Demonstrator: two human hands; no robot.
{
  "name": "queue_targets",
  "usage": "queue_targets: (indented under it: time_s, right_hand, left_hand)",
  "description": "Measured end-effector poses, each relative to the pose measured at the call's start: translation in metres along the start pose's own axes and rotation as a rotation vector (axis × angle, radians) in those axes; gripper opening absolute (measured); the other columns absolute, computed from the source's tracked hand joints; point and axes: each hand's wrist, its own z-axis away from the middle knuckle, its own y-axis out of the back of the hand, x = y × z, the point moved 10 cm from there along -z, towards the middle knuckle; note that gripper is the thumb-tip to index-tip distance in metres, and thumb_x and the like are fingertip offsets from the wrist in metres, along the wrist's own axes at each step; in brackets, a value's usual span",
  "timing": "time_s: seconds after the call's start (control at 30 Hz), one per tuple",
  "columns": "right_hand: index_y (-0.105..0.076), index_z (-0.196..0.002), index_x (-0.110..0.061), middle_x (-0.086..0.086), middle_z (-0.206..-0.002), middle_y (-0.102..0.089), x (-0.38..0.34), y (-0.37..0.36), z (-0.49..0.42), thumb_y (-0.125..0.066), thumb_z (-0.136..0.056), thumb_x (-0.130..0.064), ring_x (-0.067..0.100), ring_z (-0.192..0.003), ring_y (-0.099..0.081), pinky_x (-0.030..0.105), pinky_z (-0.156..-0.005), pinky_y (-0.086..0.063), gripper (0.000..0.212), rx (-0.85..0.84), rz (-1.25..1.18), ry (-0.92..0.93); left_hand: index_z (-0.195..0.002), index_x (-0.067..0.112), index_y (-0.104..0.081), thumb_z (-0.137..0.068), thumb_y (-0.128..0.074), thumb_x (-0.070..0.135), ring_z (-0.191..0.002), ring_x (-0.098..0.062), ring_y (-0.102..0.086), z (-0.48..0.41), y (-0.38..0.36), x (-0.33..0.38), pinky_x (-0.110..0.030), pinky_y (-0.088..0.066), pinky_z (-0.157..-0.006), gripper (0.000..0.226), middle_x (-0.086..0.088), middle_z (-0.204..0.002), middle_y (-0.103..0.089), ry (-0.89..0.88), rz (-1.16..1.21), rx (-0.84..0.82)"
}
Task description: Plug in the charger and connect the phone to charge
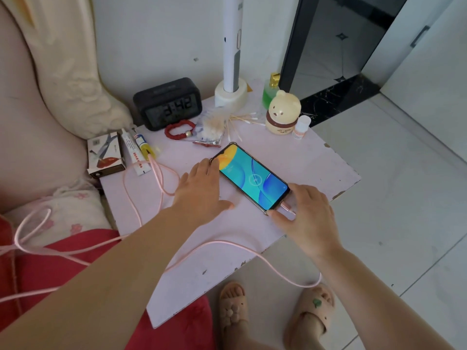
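A phone (252, 176) in a clear case lies flat on the pale pink table (316, 162), its screen lit with a round charging symbol. A pink cable (227, 245) loops across the table and over its front edge, and its plug (286, 207) sits in the phone's near end. My left hand (199, 192) rests flat on the table, fingertips touching the phone's far left corner. My right hand (307, 213) is at the phone's near end, with thumb and fingers around the plug and the phone's corner.
At the back stand a black clock (168, 103), a lamp base (231, 93), a green bottle (270, 90), a bear-shaped jar (283, 112) and a small white bottle (302, 127). Cotton swabs (242, 122), a red bracelet (179, 130), tubes (135, 151) and a box (106, 155) lie at the left. A bed borders the left side.
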Motion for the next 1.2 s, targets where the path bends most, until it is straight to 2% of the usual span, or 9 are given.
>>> queue_targets:
  time_s: [0.27,0.6,0.77,1.03,1.2]
  right_hand:
    - [-0.046,-0.123,-0.008,0.012,-0.112,-0.059,-0.004,-0.002,-0.006,-0.071,-0.069,-0.049,0.028,-0.106,-0.053,0.038,-0.090,-0.046,0.072,-0.010,0.004,0.038]
    - [-0.044,-0.125,-0.009,0.012,-0.113,-0.057,-0.006,-0.003,-0.007,-0.073,-0.069,-0.046,0.026,-0.106,-0.051,0.037,-0.086,-0.049,0.073,-0.026,-0.001,0.069]
    - [-0.042,-0.127,-0.012,0.009,-0.116,-0.054,-0.005,-0.005,-0.010,-0.071,-0.069,-0.049,0.023,-0.109,-0.049,0.037,-0.089,-0.049,0.074,-0.058,-0.012,0.080]
    - [-0.042,-0.125,-0.017,0.003,-0.118,-0.053,-0.007,-0.012,-0.035,-0.065,-0.074,-0.052,0.018,-0.110,-0.048,0.033,-0.091,-0.048,0.066,-0.144,-0.054,0.123]
    - [-0.043,-0.122,-0.018,0.003,-0.116,-0.053,-0.006,-0.011,-0.041,-0.061,-0.078,-0.050,0.018,-0.106,-0.047,0.029,-0.088,-0.044,0.057,-0.337,-0.025,0.094]
  left_hand:
    - [-0.144,0.013,-0.005,-0.070,-0.067,0.054,-0.140,-0.025,-0.020,-0.003,-0.002,-0.003,-0.043,-0.024,-0.112,0.105,-0.008,-0.153,-0.019,0.007,0.084,0.001]
    - [-0.144,0.017,-0.004,-0.069,-0.067,0.055,-0.141,-0.025,-0.018,-0.005,-0.005,-0.004,-0.042,-0.024,-0.112,0.105,-0.007,-0.154,-0.017,0.026,0.068,-0.015]
    - [-0.144,0.019,-0.004,-0.069,-0.069,0.053,-0.141,-0.026,-0.019,-0.007,-0.004,-0.001,-0.043,-0.025,-0.112,0.105,-0.008,-0.153,-0.018,0.043,0.062,-0.043]
    - [-0.143,0.025,-0.002,-0.076,-0.061,0.054,-0.143,-0.025,-0.015,0.000,-0.006,-0.001,-0.044,-0.020,-0.114,0.094,-0.003,-0.156,-0.011,0.103,-0.010,-0.098]
    - [-0.143,0.019,-0.015,-0.080,-0.058,0.051,-0.140,-0.025,-0.022,0.013,0.008,0.010,-0.043,-0.023,-0.113,0.083,-0.004,-0.154,-0.021,0.166,0.008,-0.158]
